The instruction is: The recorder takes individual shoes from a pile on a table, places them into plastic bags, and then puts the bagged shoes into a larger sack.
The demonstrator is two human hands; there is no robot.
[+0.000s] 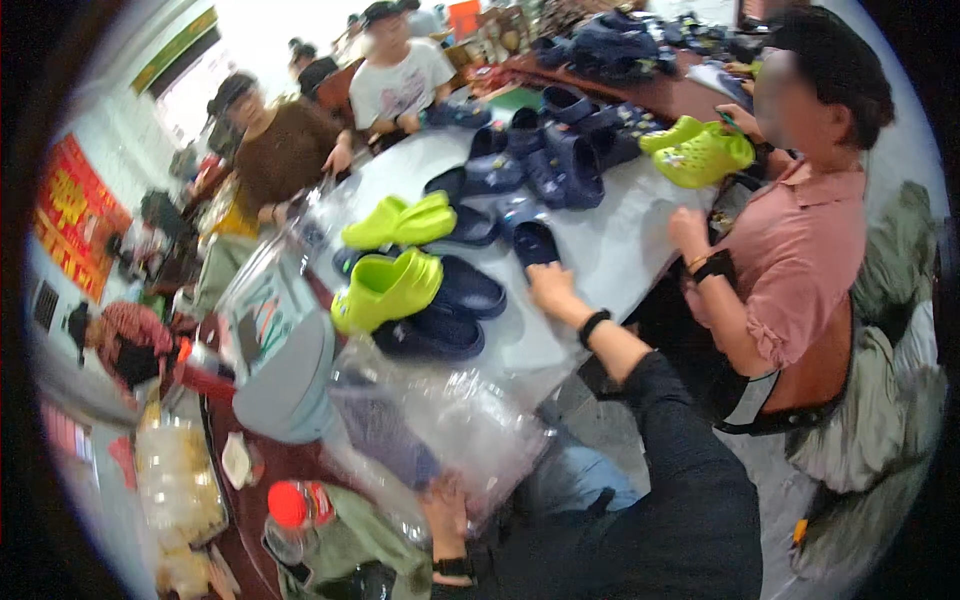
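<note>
Reaching over the table, my right hand (555, 291) grips the near end of a navy clog (535, 245). My left hand (446, 505), low in the picture, has its fingers closed on the edge of a clear plastic bag (490, 425). A dark, flat shape shows inside that bag; its kind is blurred. Left of my right hand lie a lime-green clog (388, 290), a second lime-green clog (400, 220) and navy clogs (440, 335). Beyond it sits a heap of navy clogs (555, 150).
A white-covered table (610, 260) spreads ahead. At the right, a seated person (790, 240) holds lime-green clogs (698, 152). A grey bin (285, 385) and a red-capped bottle (292, 520) stand to the left. Other people (400, 80) are across the table.
</note>
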